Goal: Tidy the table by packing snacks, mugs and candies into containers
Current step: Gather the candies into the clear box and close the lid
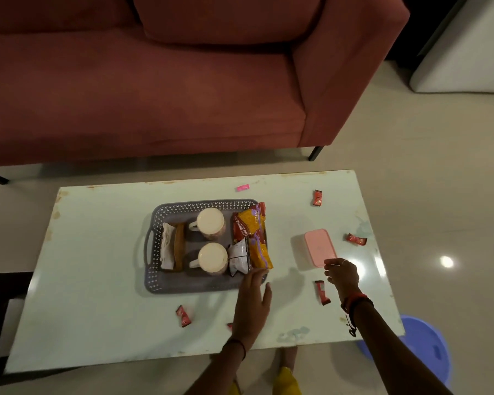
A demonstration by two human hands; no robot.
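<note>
A grey perforated tray (166, 285) on the white table (97, 280) holds two cream mugs (210, 222) (212, 258), a yellow-and-red snack packet (253, 235), a white packet (238, 256) and a napkin holder (172, 246). My left hand (253, 297) rests open at the tray's near right corner, fingertips by the snack packet. My right hand (341, 273) hovers at the near edge of a pink lidded box (318, 246), fingers curled, holding nothing visible. Red candies lie loose (317, 198) (356, 238) (322, 292) (183, 315), plus a pink one (242, 187).
A dusty-red sofa (154, 81) stands beyond the table's far edge. A blue plastic stool (428, 346) sits on the floor at the near right corner. A white appliance (468, 47) is at the far right.
</note>
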